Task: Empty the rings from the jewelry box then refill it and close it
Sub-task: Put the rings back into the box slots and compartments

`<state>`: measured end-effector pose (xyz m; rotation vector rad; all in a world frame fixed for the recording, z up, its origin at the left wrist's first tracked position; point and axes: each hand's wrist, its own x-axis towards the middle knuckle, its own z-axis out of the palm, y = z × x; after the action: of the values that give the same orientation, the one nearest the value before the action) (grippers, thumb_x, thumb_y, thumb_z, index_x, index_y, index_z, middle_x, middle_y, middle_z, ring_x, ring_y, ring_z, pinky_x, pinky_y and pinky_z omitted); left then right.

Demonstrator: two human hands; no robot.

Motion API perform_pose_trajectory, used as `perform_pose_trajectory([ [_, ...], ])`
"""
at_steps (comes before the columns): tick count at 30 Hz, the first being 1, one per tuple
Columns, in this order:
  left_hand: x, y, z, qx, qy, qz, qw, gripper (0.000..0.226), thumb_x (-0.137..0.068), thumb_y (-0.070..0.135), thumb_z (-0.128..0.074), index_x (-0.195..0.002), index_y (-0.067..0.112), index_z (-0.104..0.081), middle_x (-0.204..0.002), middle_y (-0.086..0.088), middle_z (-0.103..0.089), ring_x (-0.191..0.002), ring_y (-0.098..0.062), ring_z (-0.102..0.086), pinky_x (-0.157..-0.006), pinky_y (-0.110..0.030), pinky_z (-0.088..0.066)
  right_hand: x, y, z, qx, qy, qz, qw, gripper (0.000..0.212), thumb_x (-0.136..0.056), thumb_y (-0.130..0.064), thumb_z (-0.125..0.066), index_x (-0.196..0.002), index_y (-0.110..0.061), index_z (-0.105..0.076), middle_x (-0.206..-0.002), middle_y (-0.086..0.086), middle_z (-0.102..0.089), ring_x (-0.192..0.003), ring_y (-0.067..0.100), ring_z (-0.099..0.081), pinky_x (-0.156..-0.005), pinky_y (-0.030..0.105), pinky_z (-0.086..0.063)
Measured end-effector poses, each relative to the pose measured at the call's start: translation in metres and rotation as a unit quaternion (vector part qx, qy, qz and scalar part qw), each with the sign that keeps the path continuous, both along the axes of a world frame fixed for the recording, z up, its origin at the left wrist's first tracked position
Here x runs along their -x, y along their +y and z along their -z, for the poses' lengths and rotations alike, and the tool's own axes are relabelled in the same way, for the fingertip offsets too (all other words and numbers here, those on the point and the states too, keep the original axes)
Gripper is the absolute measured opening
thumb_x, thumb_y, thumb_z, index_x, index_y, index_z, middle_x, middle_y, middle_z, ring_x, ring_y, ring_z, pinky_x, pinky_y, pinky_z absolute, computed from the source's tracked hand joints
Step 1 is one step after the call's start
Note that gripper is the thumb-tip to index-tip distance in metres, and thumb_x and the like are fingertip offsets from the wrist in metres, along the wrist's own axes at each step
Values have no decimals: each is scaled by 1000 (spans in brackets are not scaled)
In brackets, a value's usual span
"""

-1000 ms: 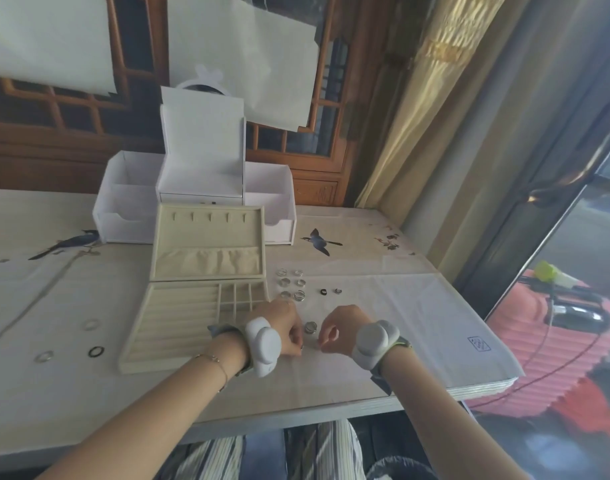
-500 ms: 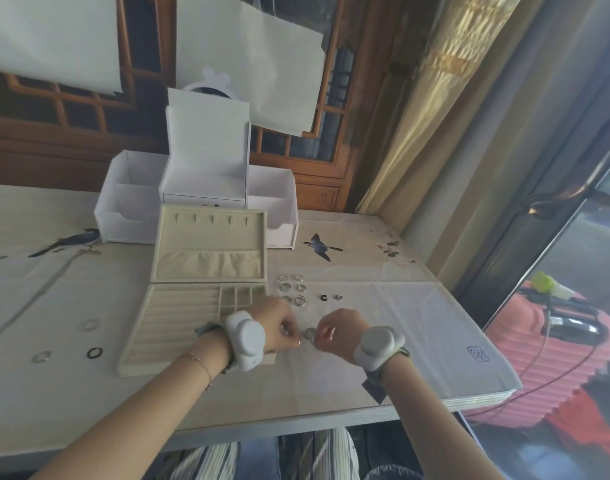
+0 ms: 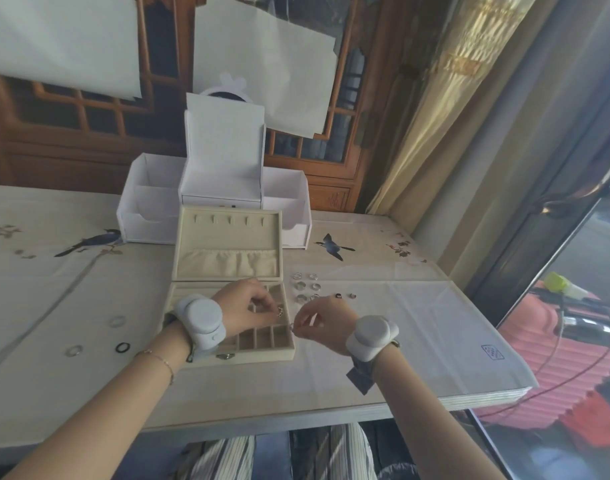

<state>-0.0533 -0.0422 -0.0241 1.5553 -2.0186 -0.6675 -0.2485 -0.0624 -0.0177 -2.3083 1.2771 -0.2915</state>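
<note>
Both hands have moved from the bare worktop beside the beige fabric-lined jewelry box [image 3: 227, 289] to its right front corner, which suggests the refilling is under way, judged also from the many rings lying outside the box; the left hand [image 3: 248, 308] now hovers over the small square compartments at that corner, fingers curled, thumb and fingertips pinching a small dark-and-gold ring [image 3: 280, 311] just above a compartment; the right hand [image 3: 319, 323] sits just off the box's right edge, its fingers pinched on a thin silver ring [image 3: 292, 327]; the box lies open, lid upright at the back; a cluster of silver rings [image 3: 307, 287] rests right of the box on the pale bird-printed worktop [image 3: 417, 323], and three more loose rings [image 3: 99, 337] lie to its left.
</note>
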Motion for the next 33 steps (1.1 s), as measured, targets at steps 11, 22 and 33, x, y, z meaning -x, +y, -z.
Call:
perform_pose_trajectory([
  [11, -21, 11, 7, 7, 25, -18, 1000, 23, -79, 21, -72, -67, 37, -60, -81, 14, -54, -74, 5, -53, -61, -3, -35, -25, 2, 7, 11, 116, -27, 993, 21, -92, -22, -55, -99, -11, -71, -103, 4, -69, -86, 15, -58, -80, 24, -44],
  [22, -23, 13, 13, -6, 22, -14, 1000, 26, -79, 23, -72, -64, 39, -58, -81, 16, -52, -79, 0, -52, -63, -9, -32, -27, -3, 10, -13, 148, -30, 988, 25, -93, -23, -54, -103, -10, -72, -111, 7, -69, -104, 22, -61, -84, 24, -43],
  [33, -17, 13, 15, -12, 12, -15, 1000, 24, -79, 23, -72, -66, 39, -58, -82, 18, -52, -84, -4, -53, -72, -12, -37, -24, -7, 16, -33, 148, -37, 988, 28, -94, -28, -52, -106, -12, -72, -111, 6, -69, -101, 22, -63, -85, 27, -46],
])
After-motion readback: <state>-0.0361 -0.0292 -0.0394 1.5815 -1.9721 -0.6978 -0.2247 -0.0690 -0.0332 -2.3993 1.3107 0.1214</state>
